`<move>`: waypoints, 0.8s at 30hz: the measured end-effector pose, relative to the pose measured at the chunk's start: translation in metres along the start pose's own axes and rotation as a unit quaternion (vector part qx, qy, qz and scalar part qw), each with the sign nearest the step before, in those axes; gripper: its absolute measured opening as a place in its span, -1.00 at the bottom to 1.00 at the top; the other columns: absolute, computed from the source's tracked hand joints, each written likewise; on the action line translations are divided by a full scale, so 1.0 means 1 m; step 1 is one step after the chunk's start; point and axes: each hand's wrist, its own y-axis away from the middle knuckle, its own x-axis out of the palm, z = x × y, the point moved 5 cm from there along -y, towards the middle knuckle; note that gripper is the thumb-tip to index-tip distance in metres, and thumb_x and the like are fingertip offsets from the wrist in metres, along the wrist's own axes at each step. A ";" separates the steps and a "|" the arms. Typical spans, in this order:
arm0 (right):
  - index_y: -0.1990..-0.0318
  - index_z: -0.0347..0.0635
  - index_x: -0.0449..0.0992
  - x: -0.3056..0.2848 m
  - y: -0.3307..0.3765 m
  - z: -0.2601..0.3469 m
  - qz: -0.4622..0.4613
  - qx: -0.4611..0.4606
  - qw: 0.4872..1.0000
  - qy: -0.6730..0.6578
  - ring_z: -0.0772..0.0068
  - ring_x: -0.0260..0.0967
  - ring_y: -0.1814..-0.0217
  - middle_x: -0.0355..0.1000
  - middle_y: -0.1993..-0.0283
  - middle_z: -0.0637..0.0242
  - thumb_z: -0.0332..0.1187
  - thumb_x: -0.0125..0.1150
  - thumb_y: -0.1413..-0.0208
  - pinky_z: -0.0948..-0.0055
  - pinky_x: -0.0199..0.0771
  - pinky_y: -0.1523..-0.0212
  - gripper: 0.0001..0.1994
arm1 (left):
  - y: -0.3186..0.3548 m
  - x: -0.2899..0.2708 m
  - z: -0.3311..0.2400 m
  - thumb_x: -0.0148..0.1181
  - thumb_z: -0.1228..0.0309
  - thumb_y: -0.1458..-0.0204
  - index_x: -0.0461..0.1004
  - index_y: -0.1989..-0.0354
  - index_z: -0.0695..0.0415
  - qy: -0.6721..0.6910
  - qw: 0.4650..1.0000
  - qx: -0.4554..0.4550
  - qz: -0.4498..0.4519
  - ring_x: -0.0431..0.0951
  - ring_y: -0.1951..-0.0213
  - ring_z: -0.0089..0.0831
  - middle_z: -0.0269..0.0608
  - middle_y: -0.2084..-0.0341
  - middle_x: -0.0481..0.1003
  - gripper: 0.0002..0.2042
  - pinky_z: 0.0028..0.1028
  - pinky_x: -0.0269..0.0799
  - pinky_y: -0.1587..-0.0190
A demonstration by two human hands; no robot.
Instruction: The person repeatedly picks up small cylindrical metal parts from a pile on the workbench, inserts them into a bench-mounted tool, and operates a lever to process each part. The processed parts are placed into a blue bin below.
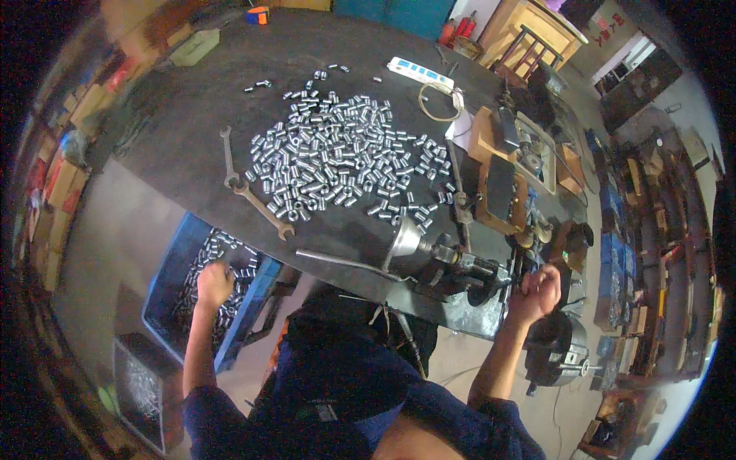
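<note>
My left hand (215, 284) is over a blue plastic bin (164, 264) below the left front of the table. Its fingers look curled together, and whatever they hold is hidden. Short shiny metal sleeves (244, 265) lie loose in the bin around it. My right hand (541, 290) is closed at the right end of a small bench machine (481, 273) fixed at the table's front edge. What sits inside its fingers cannot be made out. A metal funnel-shaped part (406, 238) stands at the machine's left end, above a grey rod or tube (337, 259).
A wide pile of metal sleeves (337, 157) covers the middle of the dark table (172, 123). Two wrenches (228, 157) lie left of it. A white power strip (420, 72) is at the back. Boxes (502, 193) crowd the right; an electric motor (558, 349) sits below my right hand.
</note>
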 end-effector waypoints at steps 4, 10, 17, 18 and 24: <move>0.58 -0.24 0.25 -0.013 0.036 0.014 -0.046 0.026 0.999 -0.009 0.75 -0.06 0.74 0.03 0.68 0.50 -0.39 -0.16 0.01 0.76 -0.06 0.77 -0.82 | -0.025 -0.055 -0.115 0.06 0.43 0.18 0.47 0.43 0.15 0.240 0.963 0.115 -0.044 0.46 0.43 -0.14 -0.04 0.52 0.43 -0.87 -0.31 0.35 0.39; 0.51 -0.26 0.37 -0.051 0.075 -0.029 -0.027 0.126 0.992 -0.019 0.74 -0.08 0.75 0.07 0.69 0.52 -0.28 0.05 0.05 0.72 -0.11 0.79 -0.80 | -0.071 -0.028 -0.275 0.07 0.41 0.18 0.44 0.47 0.15 0.275 0.889 0.367 -0.015 0.45 0.43 -0.13 -0.10 0.52 0.44 -0.89 -0.27 0.35 0.40; 0.47 -0.25 0.37 -0.054 0.070 -0.067 -0.085 0.196 0.977 -0.008 0.76 -0.05 0.76 0.14 0.67 0.55 -0.35 0.00 0.01 0.75 -0.07 0.79 -0.85 | -0.092 0.010 -0.309 0.02 0.39 0.19 0.41 0.48 0.13 0.114 0.912 0.392 0.024 0.44 0.42 -0.11 -0.05 0.55 0.43 -0.88 -0.20 0.33 0.36; 0.47 -0.25 0.37 -0.056 0.070 -0.068 -0.090 0.202 0.975 -0.003 0.76 -0.04 0.76 0.15 0.67 0.55 -0.35 0.00 0.01 0.75 -0.06 0.79 -0.85 | -0.090 0.010 -0.307 0.02 0.38 0.19 0.40 0.50 0.14 0.114 0.912 0.393 0.020 0.44 0.43 -0.11 -0.05 0.56 0.43 -0.89 -0.20 0.33 0.37; 0.46 -0.25 0.37 -0.056 0.071 -0.070 -0.069 0.207 0.976 -0.009 0.75 0.01 0.72 0.21 0.61 0.53 -0.31 -0.01 0.01 0.74 -0.04 0.78 -0.82 | -0.085 0.004 -0.295 -0.02 0.32 0.15 0.34 0.60 0.21 0.097 0.926 0.365 -0.015 0.40 0.62 -0.01 0.05 0.67 0.38 -0.81 -0.15 0.32 0.53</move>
